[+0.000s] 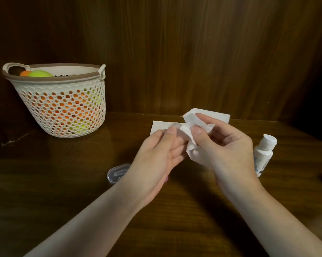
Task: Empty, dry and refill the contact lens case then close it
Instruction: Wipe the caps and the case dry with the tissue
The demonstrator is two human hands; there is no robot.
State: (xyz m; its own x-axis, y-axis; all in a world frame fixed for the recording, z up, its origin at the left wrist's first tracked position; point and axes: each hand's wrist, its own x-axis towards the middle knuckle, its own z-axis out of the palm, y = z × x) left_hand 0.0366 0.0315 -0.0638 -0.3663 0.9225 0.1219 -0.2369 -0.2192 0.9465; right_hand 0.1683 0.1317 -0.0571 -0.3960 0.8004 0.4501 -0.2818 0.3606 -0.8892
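My left hand [156, 154] pinches a small clear contact lens case [175, 125] between thumb and fingers above the table. My right hand [229, 143] grips a crumpled white tissue [190, 130] and presses it against the case. Most of the case is hidden by the tissue and my fingers. A white solution bottle [264, 154] with its cap on stands to the right of my right hand. A clear oval container [117, 173] lies on the table below my left hand, partly covered by my wrist.
A white perforated basket [63, 108] holding orange and yellow-green balls stands at the back left. A flat white tissue sheet [219, 115] lies on the wooden table [63, 182] behind my hands. A dark wooden wall closes off the back.
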